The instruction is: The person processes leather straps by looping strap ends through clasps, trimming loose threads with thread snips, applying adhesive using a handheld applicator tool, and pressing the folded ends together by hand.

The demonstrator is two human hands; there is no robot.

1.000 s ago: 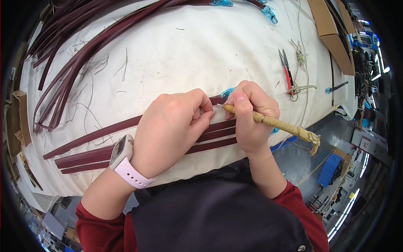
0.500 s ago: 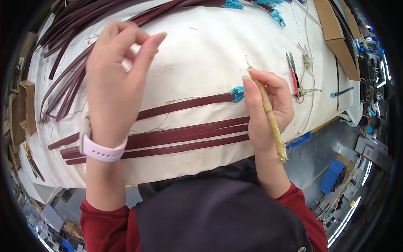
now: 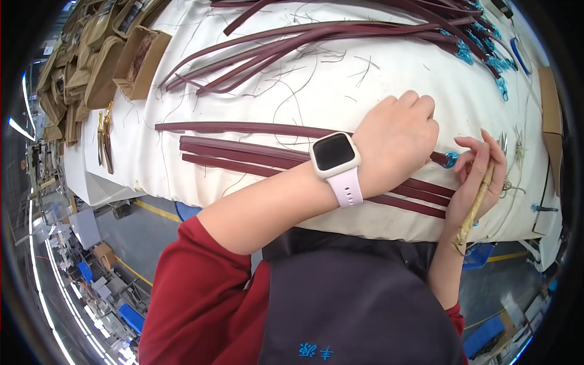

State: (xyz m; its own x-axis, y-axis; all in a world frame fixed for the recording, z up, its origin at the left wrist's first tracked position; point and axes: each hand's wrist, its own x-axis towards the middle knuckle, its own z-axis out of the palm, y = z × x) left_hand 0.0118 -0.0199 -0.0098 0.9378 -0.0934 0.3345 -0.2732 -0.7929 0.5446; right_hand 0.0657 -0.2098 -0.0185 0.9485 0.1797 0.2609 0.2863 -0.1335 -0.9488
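My left hand (image 3: 398, 137), back upward and fingers curled, is over the upper dark red strap (image 3: 243, 128). Its fingertips are hidden, so what they pinch cannot be made out. A watch with a pale band sits on that wrist. My right hand (image 3: 480, 182) holds a yellow-wrapped tool (image 3: 473, 214) slanting across its palm; the tool's tip is not distinguishable. Between the hands shows the strap's blue-wrapped end (image 3: 451, 159). Several more dark red straps (image 3: 243, 152) lie side by side just below, passing under my left forearm.
More dark red straps (image 3: 267, 52) with blue ends (image 3: 502, 88) and loose threads lie at the back of the white-covered table (image 3: 213, 109). At left are a cardboard box (image 3: 141, 64), brown bundles (image 3: 100, 73) and gold-handled scissors (image 3: 107, 140). String lies right; a cardboard box (image 3: 550, 115) stands beyond.
The view has swung left. My left hand rose off the straps, then came back down over the upper one near its blue end. My right hand keeps the tool, now pointing more upright.
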